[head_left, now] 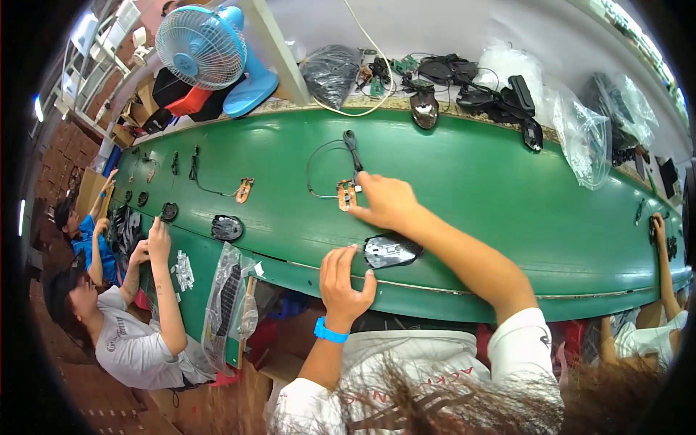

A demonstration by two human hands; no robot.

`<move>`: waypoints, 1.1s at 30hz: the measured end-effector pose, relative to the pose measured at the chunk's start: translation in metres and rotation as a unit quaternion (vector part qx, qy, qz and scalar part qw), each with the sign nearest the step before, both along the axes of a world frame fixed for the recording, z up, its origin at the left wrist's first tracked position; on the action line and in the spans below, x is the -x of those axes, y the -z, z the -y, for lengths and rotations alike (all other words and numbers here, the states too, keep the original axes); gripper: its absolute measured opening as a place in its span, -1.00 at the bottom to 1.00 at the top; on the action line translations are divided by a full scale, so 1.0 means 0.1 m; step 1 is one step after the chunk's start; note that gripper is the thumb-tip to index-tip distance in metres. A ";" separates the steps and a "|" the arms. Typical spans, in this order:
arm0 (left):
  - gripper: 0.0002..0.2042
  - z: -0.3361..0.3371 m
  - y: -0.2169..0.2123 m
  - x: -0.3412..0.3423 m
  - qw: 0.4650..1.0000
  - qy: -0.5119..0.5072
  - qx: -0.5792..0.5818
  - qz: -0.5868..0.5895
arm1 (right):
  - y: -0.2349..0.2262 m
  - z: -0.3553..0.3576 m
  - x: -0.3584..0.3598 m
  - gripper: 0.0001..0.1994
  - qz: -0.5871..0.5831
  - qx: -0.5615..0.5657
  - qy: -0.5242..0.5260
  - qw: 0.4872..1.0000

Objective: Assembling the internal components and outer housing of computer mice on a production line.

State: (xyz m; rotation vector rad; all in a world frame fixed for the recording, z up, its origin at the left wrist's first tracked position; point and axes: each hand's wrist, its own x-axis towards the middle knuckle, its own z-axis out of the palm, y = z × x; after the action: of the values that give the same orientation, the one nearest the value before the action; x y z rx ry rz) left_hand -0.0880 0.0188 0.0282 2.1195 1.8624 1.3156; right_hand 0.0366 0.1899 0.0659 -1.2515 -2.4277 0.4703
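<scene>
On the green conveyor belt in front of me lies a small orange circuit board (346, 194) with a coiled black cable (351, 148) joined to it. My right hand (390, 201) reaches over the belt to this board's right edge. Its thumb and index finger are spread, close to the board's lower and upper corners; whether they press on it I cannot make out. Below that forearm sits a black mouse shell (390, 250), partly hidden by the arm. My left hand (344, 285) rests at the belt's near edge beside the shell, fingers bent and thumb apart, holding nothing.
Another mouse shell (227, 228) and a cabled board (245, 190) lie to the left. Mice, cables and plastic bags (582, 138) crowd the far ledge, near a blue fan (199, 47). A co-worker (138, 326) sits left, handling a black part; another person's hand (658, 226) is far right.
</scene>
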 end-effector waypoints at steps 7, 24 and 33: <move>-0.52 -0.10 -0.10 0.31 0.994 0.033 -0.012 0.102 | 0.18 -0.05 0.42 -0.56 0.016 -0.014 0.054 0.998; -0.61 -0.89 -0.19 0.61 0.976 0.157 0.036 -0.147 | 0.10 0.57 -0.54 -0.71 -0.097 -0.217 0.006 0.971; -0.85 -0.52 -0.15 0.56 0.969 0.245 0.032 0.009 | 0.02 0.85 -0.91 -0.66 -0.114 -0.228 0.016 0.967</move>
State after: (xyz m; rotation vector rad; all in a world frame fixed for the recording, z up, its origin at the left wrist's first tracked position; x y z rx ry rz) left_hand -0.1435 0.0704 0.0428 2.3123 1.2279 1.1322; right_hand 0.1275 0.1053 0.0641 -0.9756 -2.1502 0.0310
